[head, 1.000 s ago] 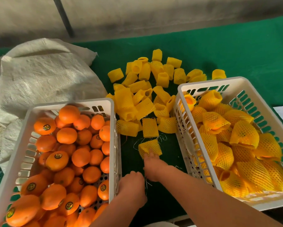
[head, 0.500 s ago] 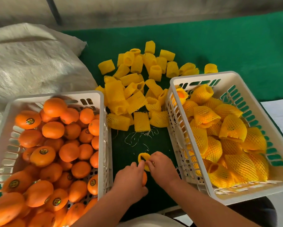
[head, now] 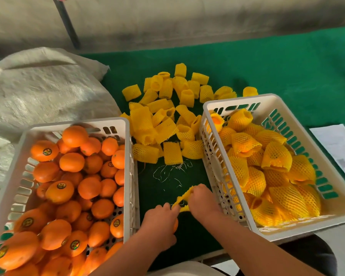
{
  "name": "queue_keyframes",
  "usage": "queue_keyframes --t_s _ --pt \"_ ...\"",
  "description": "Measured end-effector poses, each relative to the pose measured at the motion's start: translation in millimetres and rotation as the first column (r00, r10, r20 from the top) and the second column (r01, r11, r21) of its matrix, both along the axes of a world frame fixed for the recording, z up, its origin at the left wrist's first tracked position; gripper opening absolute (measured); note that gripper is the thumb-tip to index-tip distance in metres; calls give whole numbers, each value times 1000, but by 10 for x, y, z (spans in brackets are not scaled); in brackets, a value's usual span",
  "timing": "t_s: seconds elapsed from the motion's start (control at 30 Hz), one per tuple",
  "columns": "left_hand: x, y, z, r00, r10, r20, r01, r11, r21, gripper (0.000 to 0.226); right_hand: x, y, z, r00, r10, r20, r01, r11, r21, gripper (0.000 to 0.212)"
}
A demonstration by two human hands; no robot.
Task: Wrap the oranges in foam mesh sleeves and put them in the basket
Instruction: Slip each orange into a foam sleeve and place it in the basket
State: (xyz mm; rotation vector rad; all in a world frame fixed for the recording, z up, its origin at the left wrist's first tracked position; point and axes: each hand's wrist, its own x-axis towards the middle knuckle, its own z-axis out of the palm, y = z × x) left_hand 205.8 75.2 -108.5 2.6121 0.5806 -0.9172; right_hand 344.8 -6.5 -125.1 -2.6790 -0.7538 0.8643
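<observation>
Between the two baskets, my left hand (head: 161,222) holds an orange (head: 175,225), of which only a sliver shows under the fingers. My right hand (head: 202,202) pinches a yellow foam mesh sleeve (head: 182,198), which is stretched between both hands above the orange. The white basket on the left (head: 127,156) is full of bare oranges (head: 68,188). In the white basket on the right (head: 211,148) lie several oranges wrapped in yellow sleeves (head: 267,166). A pile of loose sleeves (head: 167,116) lies on the green cloth beyond my hands.
A grey woven sack (head: 40,90) lies at the left behind the orange basket. A sheet of paper (head: 339,148) lies at the right edge. Loose threads (head: 171,174) lie on the green cloth (head: 287,72). A dark pole (head: 67,22) stands at the back.
My right hand picked one sleeve off the near edge of the pile and drew it back to my left hand. Both hands now stretch it open over the orange.
</observation>
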Motion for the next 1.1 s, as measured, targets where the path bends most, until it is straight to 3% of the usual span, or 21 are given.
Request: queue_keyframes --t_s 0.17,0.3,0.4,0.43,0.47,0.53,0.6,0.67,0.73,0.83,0.9,1.03,1.1 --pt "-22 -37 22 999 -31 27 31 999 8 83 -22 -71 49 999 -21 49 17 996 88 10" --pt "-64 50 35 997 69 33 -69 998 -16 86 -91 -157 10 985 166 43 -168 983 73 51" --pt "-81 159 114 953 302 29 -296 946 -136 86 -72 -213 3 960 276 48 -280 957 82 72" --pt "-77 203 152 908 420 -8 -408 878 -250 83 -64 -218 5 955 291 52 -295 951 88 74" --pt "-64 241 196 830 551 -86 -536 746 -396 77 -59 -221 12 952 299 62 -304 948 94 75" --pt "-37 294 313 596 740 -311 -714 312 -627 65 -54 -224 22 949 302 90 -311 944 112 76" --pt "-13 323 406 412 783 -465 -716 -38 -697 64 -64 -235 25 951 291 102 -303 943 141 76" --pt "9 333 425 308 801 -514 -667 -203 -717 68 -91 -240 28 956 277 98 -291 938 189 76" --pt "17 313 403 295 833 -468 -636 -194 -747 67 -134 -227 40 964 253 81 -265 928 260 69" --pt "-1 270 360 384 870 -311 -631 1 -776 68 -212 -187 48 976 209 65 -218 912 347 63" --pt "-18 249 341 421 869 -258 -622 70 -780 70 -249 -179 38 979 195 57 -202 908 366 65" --pt "-30 265 325 445 843 -303 -582 15 -813 68 -231 -231 20 980 193 48 -196 907 371 74" --pt "-29 265 314 463 844 -272 -571 49 -820 71 -221 -264 30 977 205 51 -209 907 367 76"
